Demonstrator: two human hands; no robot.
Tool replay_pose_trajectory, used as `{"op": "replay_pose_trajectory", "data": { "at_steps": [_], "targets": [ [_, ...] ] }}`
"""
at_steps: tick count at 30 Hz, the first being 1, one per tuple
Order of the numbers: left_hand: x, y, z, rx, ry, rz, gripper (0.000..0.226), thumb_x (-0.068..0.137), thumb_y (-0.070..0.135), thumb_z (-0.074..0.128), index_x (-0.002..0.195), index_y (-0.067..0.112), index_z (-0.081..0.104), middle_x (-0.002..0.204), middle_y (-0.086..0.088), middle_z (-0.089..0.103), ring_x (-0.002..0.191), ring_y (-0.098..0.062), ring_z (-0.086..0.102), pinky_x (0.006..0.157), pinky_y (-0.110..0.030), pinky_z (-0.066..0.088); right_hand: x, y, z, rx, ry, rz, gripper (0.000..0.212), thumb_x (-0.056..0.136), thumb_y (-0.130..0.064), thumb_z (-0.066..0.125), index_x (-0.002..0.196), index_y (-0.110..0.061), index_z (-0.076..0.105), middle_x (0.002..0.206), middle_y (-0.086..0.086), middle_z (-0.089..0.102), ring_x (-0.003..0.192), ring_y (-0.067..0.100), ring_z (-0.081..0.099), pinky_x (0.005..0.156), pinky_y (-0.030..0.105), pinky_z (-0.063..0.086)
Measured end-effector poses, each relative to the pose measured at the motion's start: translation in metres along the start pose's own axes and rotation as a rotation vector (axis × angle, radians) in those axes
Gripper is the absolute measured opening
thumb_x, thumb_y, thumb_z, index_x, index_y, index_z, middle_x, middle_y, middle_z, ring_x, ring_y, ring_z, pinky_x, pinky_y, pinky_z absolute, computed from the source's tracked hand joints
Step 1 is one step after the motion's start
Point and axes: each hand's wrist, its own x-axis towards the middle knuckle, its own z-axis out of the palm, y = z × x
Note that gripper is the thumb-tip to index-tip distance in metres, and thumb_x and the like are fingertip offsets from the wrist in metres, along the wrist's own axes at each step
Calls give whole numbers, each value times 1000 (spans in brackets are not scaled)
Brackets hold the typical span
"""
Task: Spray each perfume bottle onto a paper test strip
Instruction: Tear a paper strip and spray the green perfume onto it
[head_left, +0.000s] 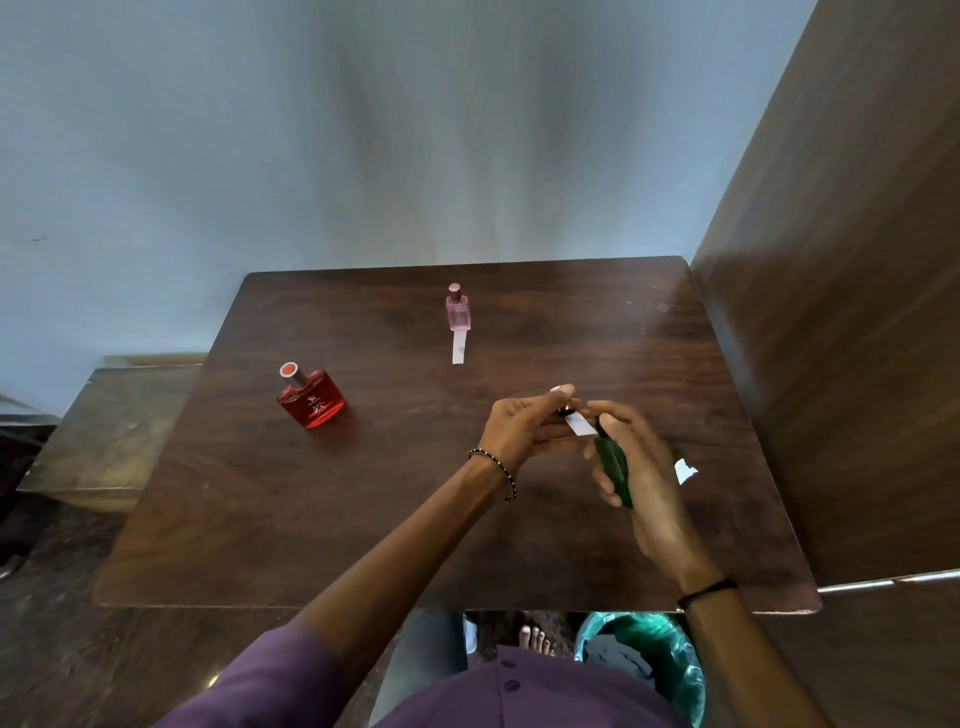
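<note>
My right hand (641, 467) grips a slim green perfume bottle (614, 470), tilted, its dark nozzle pointing up-left. My left hand (524, 423) pinches a white paper test strip (581, 423) right in front of that nozzle. A red square perfume bottle (310, 397) stands at the left of the dark wooden table (363, 519). A pink perfume bottle (457, 307) stands at the back middle, with a white strip (458, 348) lying on the table just in front of it. Another white piece of paper (684, 471) lies to the right of my right hand.
A brown wooden panel (857, 312) rises along the table's right edge. A bin with a green liner (649, 660) sits on the floor below the near edge, beside a bare foot (537, 636). A lower wooden surface (114, 431) adjoins the left.
</note>
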Motion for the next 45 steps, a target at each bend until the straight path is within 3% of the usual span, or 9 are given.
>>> {"op": "replay_pose_trajectory", "data": {
  "at_steps": [6, 12, 21, 24, 26, 28, 31, 35, 45],
  "targets": [
    [-2, -4, 0, 55, 15, 28, 36, 94, 24, 65, 106, -9, 71, 106, -27, 72, 87, -26, 73, 78, -32, 62, -4, -3, 5, -550, 1, -211, 14, 101, -41, 53, 113, -40, 59, 101, -20, 68, 91, -7, 62, 75, 10, 45],
    [-5, -5, -2, 82, 8, 61, 36, 93, 26, 65, 107, -7, 72, 105, -24, 73, 96, -32, 72, 82, -36, 61, -10, -4, 11, -739, 45, -280, 20, 97, -39, 60, 114, -40, 49, 91, -27, 61, 85, -16, 59, 63, 2, 42],
    [-6, -11, -8, -27, 40, 36, 39, 93, 21, 65, 109, -14, 68, 101, -22, 72, 78, -16, 74, 69, -23, 59, -13, 0, 1, -512, 141, -74, 36, 71, -45, 68, 100, -34, 47, 91, 1, 67, 78, 23, 66, 67, 47, 57],
    [-4, -13, -10, -20, 49, 46, 38, 95, 21, 63, 108, -14, 68, 99, -20, 72, 76, -15, 74, 69, -22, 58, -13, -6, 4, -379, 113, -64, 23, 79, -30, 72, 98, -24, 61, 76, 7, 72, 56, 17, 63, 57, 39, 52],
    [-3, -14, -10, -13, 49, 57, 36, 95, 22, 63, 106, -11, 70, 101, -21, 72, 80, -18, 74, 72, -24, 59, -15, -14, 9, -209, 101, -37, 16, 89, -21, 71, 103, -12, 69, 87, 11, 76, 66, 19, 72, 56, 32, 55],
    [-3, -13, -10, 3, 56, 65, 35, 95, 24, 63, 104, -9, 71, 104, -22, 73, 88, -23, 73, 75, -27, 60, -17, -20, 11, -115, 63, -6, 23, 96, -28, 65, 107, -8, 71, 90, 14, 77, 71, 27, 75, 52, 31, 56],
    [-3, -13, -9, -26, 56, 54, 37, 95, 26, 63, 106, -9, 71, 108, -22, 73, 101, -31, 71, 81, -30, 60, -16, -21, 11, -227, 50, 11, 33, 97, -44, 60, 99, -13, 69, 66, 14, 70, 42, 22, 57, 35, 22, 36],
    [-4, -10, -6, -59, 42, 32, 41, 96, 27, 60, 111, -10, 68, 111, -24, 71, 99, -28, 71, 79, -30, 60, -11, -12, 11, -314, 101, 39, 28, 92, -46, 64, 94, -18, 62, 55, 5, 64, 44, 12, 55, 46, 23, 40],
    [-6, -9, 0, -40, 12, 17, 41, 95, 27, 60, 111, -9, 69, 109, -20, 72, 91, -22, 71, 79, -32, 58, -12, -3, 16, -161, 87, 41, 3, 97, -27, 57, 97, -31, 57, 76, 3, 72, 58, 14, 63, 52, 27, 50]
  ]
}}
